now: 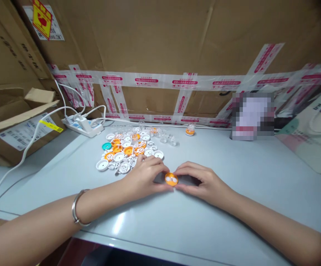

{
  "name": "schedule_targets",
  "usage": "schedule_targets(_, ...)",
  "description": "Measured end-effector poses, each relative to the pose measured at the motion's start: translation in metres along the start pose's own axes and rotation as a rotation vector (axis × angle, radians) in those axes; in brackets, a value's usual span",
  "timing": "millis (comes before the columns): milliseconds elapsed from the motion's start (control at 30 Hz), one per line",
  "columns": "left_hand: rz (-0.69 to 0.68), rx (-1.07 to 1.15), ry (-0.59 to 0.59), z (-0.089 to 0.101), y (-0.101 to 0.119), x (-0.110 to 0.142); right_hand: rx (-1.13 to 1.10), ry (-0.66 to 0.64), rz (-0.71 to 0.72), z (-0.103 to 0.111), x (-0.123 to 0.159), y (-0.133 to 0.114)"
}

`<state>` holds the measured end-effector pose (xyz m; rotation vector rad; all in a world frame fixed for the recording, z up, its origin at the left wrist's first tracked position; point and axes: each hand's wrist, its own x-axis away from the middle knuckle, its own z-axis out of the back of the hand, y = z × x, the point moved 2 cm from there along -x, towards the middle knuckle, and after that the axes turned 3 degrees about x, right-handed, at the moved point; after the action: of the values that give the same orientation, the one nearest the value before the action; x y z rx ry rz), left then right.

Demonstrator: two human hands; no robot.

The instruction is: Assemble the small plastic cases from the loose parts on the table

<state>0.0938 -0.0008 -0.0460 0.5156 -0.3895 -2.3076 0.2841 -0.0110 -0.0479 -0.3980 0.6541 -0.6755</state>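
Note:
Between my two hands, just above or on the table, is a small round orange cup (171, 182) with white parts inside it. My left hand (146, 173), with a silver bangle on its wrist, pinches the cup's left side between thumb and fingers. From the other side, the thumb and fingers of my right hand (201, 181) close on its right edge. Just beyond my left hand lies a loose pile of small plastic parts: white round cups (102, 164), orange cups (128, 150), a teal cup (106, 146), white gear-like pieces (125, 168) and clear domes (163, 139).
An orange-and-white piece with a clear top (190, 130) stands apart at the back. A white power strip (84, 125) with cables and an open cardboard box (19, 129) sit left. Large taped cardboard (149, 40) walls the back. A pale bag (315, 129) stands right.

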Motion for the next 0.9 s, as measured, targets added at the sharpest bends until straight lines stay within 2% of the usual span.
schedule_targets(133,-0.022,0.004,-0.008,0.005,-0.002,0.003,-0.006,0.002,-0.021,0.001,-0.001,-0.001)
schedule_targets(333,-0.142,0.055,-0.071,0.015,-0.003,0.008,-0.032,-0.047,-0.011,0.001,0.002,0.001)
schedule_targets(700,-0.193,0.040,-0.059,0.011,0.000,0.007,-0.041,-0.035,-0.018,-0.002,0.003,0.003)
schedule_targets(800,-0.218,-0.008,0.021,0.021,-0.001,0.006,-0.045,-0.020,-0.045,0.000,0.003,0.002)
schedule_targets(900,-0.188,-0.095,0.210,0.044,-0.012,0.006,-0.031,-0.027,-0.099,0.001,0.002,0.001)
